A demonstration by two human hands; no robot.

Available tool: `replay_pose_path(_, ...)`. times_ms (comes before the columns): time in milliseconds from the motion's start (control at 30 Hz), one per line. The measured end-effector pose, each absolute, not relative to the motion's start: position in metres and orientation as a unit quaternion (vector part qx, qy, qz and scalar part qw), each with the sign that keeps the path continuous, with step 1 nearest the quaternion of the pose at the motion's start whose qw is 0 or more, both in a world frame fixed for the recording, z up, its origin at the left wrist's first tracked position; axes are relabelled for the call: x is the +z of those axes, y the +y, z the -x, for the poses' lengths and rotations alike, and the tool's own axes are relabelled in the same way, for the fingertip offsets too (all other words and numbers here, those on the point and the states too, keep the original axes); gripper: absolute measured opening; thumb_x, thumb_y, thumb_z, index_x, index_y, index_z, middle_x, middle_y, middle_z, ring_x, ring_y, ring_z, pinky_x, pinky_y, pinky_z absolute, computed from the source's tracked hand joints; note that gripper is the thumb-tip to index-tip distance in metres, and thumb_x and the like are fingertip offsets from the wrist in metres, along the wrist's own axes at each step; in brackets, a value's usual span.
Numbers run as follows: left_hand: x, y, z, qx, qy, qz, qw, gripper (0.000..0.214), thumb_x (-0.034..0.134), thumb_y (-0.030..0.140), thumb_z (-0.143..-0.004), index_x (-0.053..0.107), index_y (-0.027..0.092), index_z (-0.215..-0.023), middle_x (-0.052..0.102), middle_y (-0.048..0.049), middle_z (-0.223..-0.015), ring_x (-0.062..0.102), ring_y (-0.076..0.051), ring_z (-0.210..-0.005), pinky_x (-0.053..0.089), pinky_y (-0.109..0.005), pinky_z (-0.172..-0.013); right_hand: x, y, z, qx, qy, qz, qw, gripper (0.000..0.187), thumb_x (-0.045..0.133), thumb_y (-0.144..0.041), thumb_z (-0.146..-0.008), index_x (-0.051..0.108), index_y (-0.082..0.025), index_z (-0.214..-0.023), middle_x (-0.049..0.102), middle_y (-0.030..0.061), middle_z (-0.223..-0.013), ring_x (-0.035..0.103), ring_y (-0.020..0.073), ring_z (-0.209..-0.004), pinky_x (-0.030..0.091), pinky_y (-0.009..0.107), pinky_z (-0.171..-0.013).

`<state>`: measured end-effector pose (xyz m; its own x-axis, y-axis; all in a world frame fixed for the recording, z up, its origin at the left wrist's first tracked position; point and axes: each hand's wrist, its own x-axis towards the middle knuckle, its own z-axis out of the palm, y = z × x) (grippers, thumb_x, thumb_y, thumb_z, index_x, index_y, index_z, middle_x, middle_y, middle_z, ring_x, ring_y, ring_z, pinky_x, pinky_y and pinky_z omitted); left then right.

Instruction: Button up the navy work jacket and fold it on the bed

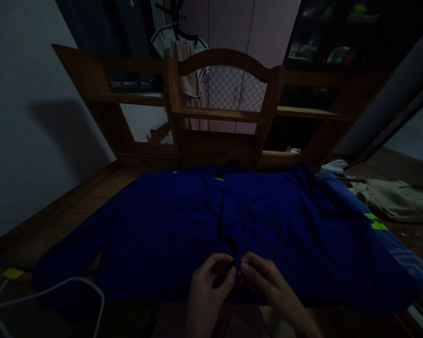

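Observation:
A dark blue long-sleeved jacket point(162, 220) lies spread out before me, its front opening running down the middle. Yellow-green strips mark its sleeves and show near the collar. Near the lower end of the opening, my left hand point(211, 286) pinches the jacket's edge between thumb and fingers. Close on its right, my right hand point(268, 281) pinches the other side of the front the same way. The fingertips nearly meet, and whatever fastener may lie between them is hidden. Higher up the front, a small button point(227, 189) shows faintly.
A wooden shelf unit point(218, 115) stands behind the jacket. At the lower left, a white cable point(74, 279) crosses over the sleeve. To the right lie beige folded cloth point(398, 199) and a tissue pack point(334, 166). A white wall point(38, 141) bounds the left side.

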<state>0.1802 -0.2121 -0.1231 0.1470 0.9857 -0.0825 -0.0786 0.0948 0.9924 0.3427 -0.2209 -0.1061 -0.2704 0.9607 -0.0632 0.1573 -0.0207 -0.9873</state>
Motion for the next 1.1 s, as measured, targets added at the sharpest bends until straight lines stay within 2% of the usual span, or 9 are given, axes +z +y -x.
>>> replay_pose_path(267,-0.1166,-0.2141,-0.1766,0.455,0.468,-0.555,0.516,0.008,0.06,0.022,-0.078,0.066,0.017,-0.082,0.061,-0.004,-0.085,0.062,-0.016,-0.081,0.05,-0.021,-0.072,-0.1063,-0.2193,-0.3457,0.518,-0.615,0.47,0.363,0.034,0.046,-0.043,-0.093,0.06,-0.014,-0.082,0.054,0.0004,-0.07,0.048,0.0098,-0.063,0.037,0.019,-0.056)
replay_pose_path(500,-0.1162,-0.214,-0.1779,0.443,0.489,-0.567,0.493,0.005,0.06,0.018,-0.072,0.062,0.016,-0.076,0.06,-0.0026,-0.076,0.06,-0.016,-0.075,0.049,-0.022,-0.07,-0.1077,-0.2201,-0.3445,0.511,-0.605,0.481,0.376,0.033,0.048,-0.042,-0.092,0.061,-0.014,-0.081,0.055,0.0003,-0.069,0.049,0.0095,-0.061,0.038,0.019,-0.054)
replay_pose_path(1100,-0.1178,-0.2165,-0.181,0.423,0.488,-0.524,0.556,0.013,0.063,0.028,-0.076,0.061,0.015,-0.079,0.065,-0.0045,-0.079,0.062,-0.018,-0.079,0.048,-0.023,-0.072,-0.1049,-0.2225,-0.3444,0.516,-0.607,0.475,0.374,0.026,0.054,-0.037,-0.09,0.058,-0.015,-0.078,0.053,-0.0011,-0.07,0.048,0.01,-0.065,0.037,0.021,-0.059)
